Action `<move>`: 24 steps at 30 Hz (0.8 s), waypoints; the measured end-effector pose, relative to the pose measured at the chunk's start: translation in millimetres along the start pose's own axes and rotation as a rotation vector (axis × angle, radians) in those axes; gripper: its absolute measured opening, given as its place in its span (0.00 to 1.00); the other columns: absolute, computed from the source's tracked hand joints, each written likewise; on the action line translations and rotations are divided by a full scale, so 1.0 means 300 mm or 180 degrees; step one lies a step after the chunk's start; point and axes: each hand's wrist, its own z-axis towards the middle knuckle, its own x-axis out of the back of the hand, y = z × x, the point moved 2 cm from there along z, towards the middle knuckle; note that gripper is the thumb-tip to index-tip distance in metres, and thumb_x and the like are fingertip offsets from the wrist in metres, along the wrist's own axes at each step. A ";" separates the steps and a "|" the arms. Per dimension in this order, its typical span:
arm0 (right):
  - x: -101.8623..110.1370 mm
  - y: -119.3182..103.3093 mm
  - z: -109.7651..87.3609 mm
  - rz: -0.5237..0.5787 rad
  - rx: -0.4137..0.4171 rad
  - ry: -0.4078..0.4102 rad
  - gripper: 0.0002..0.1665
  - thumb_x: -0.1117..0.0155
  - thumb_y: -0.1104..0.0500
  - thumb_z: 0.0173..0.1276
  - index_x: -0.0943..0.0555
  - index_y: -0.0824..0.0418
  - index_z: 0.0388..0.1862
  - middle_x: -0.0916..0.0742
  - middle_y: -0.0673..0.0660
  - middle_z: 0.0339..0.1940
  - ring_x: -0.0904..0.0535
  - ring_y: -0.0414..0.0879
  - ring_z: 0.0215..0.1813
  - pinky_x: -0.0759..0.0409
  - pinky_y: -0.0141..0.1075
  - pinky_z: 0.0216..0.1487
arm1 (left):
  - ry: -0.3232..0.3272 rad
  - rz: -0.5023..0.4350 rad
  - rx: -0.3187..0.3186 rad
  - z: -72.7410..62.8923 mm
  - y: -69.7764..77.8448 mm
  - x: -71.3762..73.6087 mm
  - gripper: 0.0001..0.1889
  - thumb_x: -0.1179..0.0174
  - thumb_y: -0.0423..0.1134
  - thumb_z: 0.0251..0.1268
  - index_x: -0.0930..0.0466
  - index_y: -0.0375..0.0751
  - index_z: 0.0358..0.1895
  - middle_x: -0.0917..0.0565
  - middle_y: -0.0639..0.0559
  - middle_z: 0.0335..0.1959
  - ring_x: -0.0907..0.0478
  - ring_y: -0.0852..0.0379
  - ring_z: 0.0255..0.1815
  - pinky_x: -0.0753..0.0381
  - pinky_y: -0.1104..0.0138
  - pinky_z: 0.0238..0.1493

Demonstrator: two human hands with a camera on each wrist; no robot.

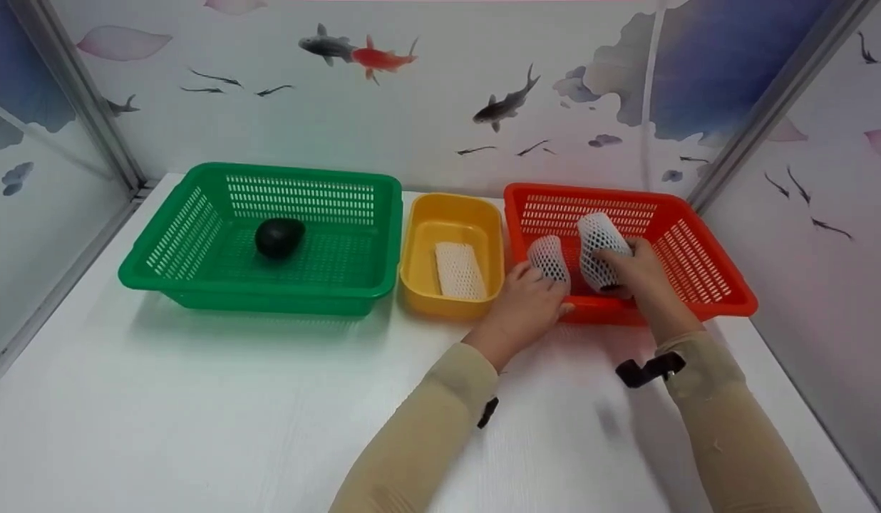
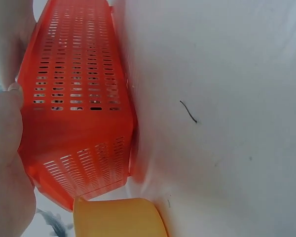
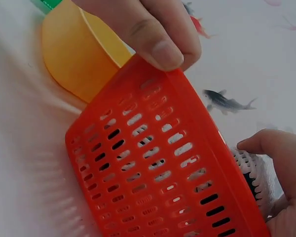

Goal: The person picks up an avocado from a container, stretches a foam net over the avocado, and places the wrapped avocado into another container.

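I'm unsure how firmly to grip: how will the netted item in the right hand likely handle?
The netted item may feel soft outside, given its open white mesh. Its rounded form might roll if released. The dark content showing at its near end could slip out.

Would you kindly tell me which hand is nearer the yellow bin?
Left: the left hand grips the red basket's rim beside the yellow bin; the right hand is farther right, holding a netted item.

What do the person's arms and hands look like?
Both sleeves are long and beige. A black attachment shows by the right cuff, a smaller black piece by the left cuff. The left hand and right hand are gloveless.
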 end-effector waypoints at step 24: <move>-0.040 0.000 0.012 -0.1465 -0.0061 0.0026 0.57 0.31 0.34 0.57 0.44 0.63 0.74 0.29 0.68 0.66 0.32 0.63 0.61 0.32 0.58 0.63 | 0.0194 0.0088 -0.0061 0.000 -0.002 -0.003 0.23 0.56 0.59 0.74 0.25 0.49 0.58 0.20 0.56 0.53 0.33 0.54 0.56 0.49 0.56 0.72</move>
